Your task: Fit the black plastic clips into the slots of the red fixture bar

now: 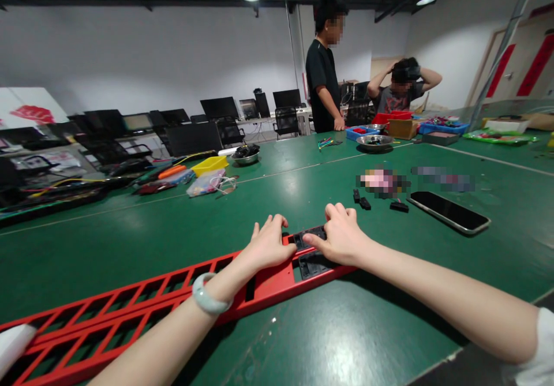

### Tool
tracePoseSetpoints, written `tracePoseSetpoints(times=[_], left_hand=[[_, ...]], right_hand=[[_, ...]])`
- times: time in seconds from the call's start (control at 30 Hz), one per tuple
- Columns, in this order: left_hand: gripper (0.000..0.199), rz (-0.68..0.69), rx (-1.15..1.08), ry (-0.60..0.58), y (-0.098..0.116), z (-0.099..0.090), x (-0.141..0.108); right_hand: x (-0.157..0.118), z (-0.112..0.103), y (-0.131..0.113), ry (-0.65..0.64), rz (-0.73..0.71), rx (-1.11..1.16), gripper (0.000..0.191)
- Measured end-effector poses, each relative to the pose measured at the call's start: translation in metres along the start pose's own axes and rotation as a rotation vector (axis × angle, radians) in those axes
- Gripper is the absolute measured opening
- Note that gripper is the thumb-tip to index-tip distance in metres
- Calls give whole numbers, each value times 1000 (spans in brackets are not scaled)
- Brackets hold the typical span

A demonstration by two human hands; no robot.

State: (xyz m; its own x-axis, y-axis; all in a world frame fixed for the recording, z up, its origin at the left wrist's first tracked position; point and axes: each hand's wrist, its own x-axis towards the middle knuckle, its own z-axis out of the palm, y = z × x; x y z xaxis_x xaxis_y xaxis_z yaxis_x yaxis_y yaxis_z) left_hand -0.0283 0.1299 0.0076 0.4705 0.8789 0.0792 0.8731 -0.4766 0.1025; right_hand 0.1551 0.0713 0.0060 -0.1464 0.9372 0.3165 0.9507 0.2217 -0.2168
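A long red slatted plastic frame lies slantwise on the green table, its right end under my hands. My left hand grips this frame near that end, fingers bent toward the far edge and thumb on top. Two black plastic pieces sit in the end of the frame. My right hand is closed on the farther black piece, thumb across its top and fingers curled over the far side; the fingertips are hidden. Just below the thumb, the nearer black piece shows. A pale bangle is on my left wrist.
Small black parts and a phone lie beyond my right hand. Farther off are metal bowls, a yellow tray and plastic bags. One person stands across the table; another sits with hands raised to the head.
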Motion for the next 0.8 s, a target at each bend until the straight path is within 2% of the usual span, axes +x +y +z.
tracePoseSetpoints(times=[0.2,0.4,0.47,0.53,0.63,0.7,0.8], left_hand=[[35,-16,-8,31,1,-1,-3],[35,-31,-28,38,4,-6,-6],[35,-30,-31,42,4,-7,-6],[35,-28,-32,47,4,-6,-7],[35,-25,-27,54,2,-4,-6],[35,-21,-23,58,1,-2,-5],[36,-5,-15,63,-2,2,-3]], right_hand=[[8,-2,25,-12,20,89,75],[22,-11,88,274,155,-67,58],[23,-12,114,308,167,-149,49],[23,-10,137,265,145,-192,45],[22,-5,163,148,131,-226,57],[22,0,173,73,131,-225,64],[24,8,180,-7,110,-185,59]])
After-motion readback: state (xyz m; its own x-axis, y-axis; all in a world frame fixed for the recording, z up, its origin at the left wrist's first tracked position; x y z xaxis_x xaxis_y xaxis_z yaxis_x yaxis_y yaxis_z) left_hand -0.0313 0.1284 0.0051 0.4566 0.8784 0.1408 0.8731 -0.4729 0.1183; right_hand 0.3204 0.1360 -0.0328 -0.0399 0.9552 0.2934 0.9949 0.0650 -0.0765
